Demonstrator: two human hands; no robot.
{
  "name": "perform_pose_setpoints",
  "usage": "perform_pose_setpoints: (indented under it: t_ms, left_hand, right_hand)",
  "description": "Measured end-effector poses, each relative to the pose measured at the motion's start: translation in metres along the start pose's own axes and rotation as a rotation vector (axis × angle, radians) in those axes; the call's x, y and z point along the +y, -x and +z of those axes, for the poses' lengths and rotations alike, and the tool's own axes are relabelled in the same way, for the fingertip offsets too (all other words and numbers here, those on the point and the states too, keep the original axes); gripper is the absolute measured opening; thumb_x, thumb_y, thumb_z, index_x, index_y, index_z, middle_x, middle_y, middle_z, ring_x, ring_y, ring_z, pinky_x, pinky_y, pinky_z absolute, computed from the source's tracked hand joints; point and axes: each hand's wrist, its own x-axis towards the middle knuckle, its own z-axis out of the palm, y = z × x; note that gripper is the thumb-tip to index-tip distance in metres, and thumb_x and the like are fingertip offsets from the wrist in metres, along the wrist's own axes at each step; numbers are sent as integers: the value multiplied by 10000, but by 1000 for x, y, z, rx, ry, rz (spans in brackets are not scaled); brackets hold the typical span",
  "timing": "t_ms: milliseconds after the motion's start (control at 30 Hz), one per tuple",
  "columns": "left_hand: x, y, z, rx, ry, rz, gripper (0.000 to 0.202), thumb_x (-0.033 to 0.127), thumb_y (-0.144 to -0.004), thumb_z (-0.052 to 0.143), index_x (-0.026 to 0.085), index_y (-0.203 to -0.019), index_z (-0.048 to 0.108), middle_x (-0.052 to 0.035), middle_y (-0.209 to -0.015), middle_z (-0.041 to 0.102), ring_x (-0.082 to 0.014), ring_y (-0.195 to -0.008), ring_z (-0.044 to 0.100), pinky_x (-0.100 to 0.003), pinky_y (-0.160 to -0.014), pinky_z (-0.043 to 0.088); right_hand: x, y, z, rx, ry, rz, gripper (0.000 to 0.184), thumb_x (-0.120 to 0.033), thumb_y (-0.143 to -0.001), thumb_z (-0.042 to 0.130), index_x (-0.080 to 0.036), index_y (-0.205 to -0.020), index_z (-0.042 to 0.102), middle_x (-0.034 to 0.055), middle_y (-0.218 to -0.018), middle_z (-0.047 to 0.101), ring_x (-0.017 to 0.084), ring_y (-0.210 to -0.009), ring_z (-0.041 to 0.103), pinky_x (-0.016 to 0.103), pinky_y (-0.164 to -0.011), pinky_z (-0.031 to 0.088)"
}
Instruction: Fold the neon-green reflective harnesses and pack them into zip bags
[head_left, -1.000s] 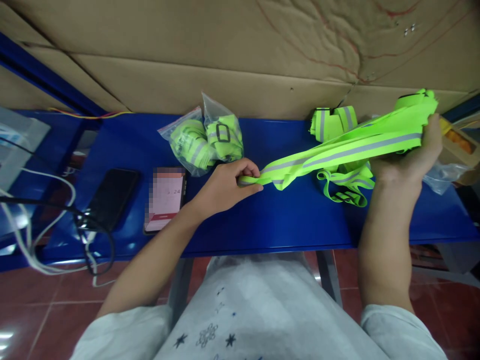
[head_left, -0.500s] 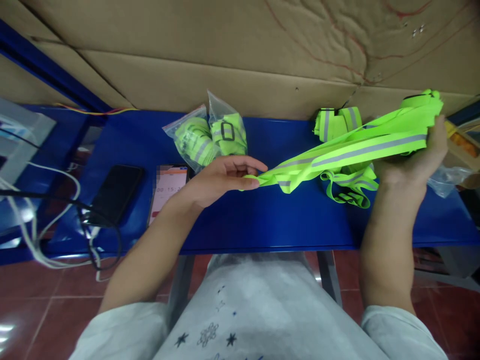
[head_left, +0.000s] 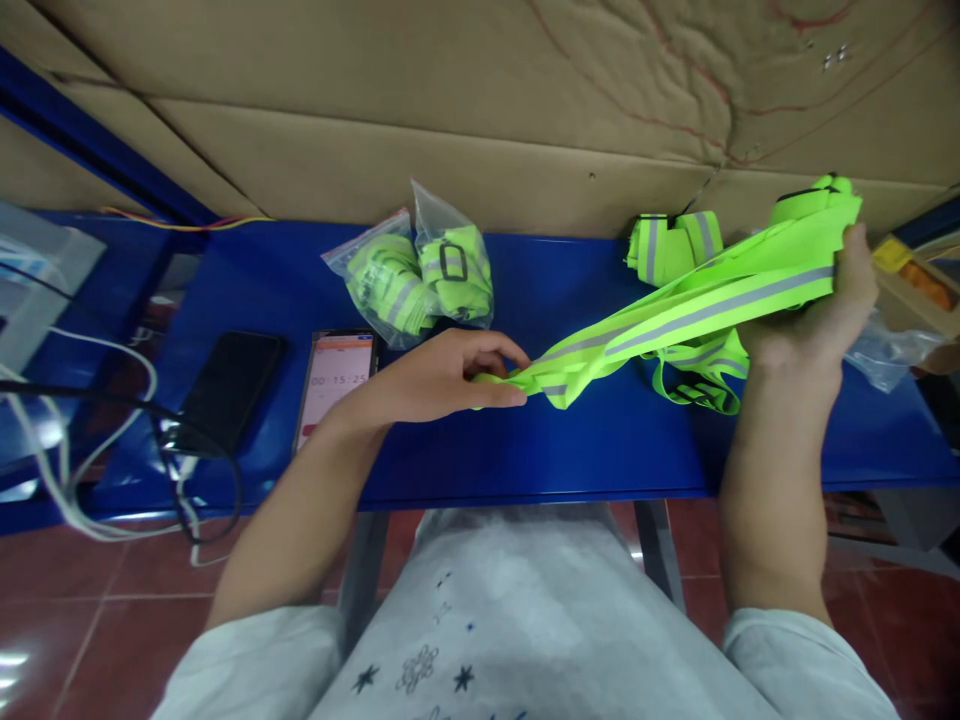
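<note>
A neon-green reflective strap (head_left: 690,318) with a grey stripe stretches between both hands above the blue table (head_left: 525,450). My left hand (head_left: 442,375) pinches its near end at the table's middle. My right hand (head_left: 817,320) is closed round the bunched far end, raised at the right. Loose loops of the same strap (head_left: 697,385) hang down onto the table under it.
Two clear bags of folded green straps (head_left: 416,275) lie at the back centre. A folded green bundle (head_left: 671,245) sits back right. A lit phone (head_left: 335,380) and a dark phone (head_left: 229,385) lie left, with cables (head_left: 90,440). A cardboard wall (head_left: 450,120) stands behind; a box (head_left: 919,295) at right.
My left hand opened its fingers briefly, then closed again on the strap end. My right hand lowered slightly and moved a little left with the bunch.
</note>
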Motion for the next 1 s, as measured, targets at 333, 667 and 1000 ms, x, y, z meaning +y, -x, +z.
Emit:
perform_pose_setpoints:
  t_ms: [333, 667, 1000]
  left_hand:
    - [6, 10, -3, -29, 430, 70, 436, 405, -572, 986, 183, -825, 710, 9, -624, 667, -97, -495, 542, -214, -484, 408]
    - [0, 4, -10, 297, 719, 354, 544, 371, -553, 997, 237, -1023, 759, 47, -558, 641, -108, -517, 571, -236, -522, 441]
    - [-20, -20, 0, 1005, 164, 258, 376, 363, -817, 830, 224, -987, 524, 74, -995, 657, 1, -536, 441, -221, -458, 316]
  right_hand:
    - [7, 8, 9, -98, -55, -26, 398, -390, -1062, 410, -151, -987, 719, 112, -1054, 754, 221, -957, 734, 346, -888, 624]
    - [-10, -1, -2, 55, -262, 63, 281, -369, -1044, 537, -194, -1161, 725, 112, -1229, 746, 321, -1289, 671, 453, -856, 653]
    - [-5, 3, 5, 68, -46, -57, 358, -367, -1047, 486, -122, -1065, 747, 117, -1028, 767, 271, -975, 763, 441, -889, 659]
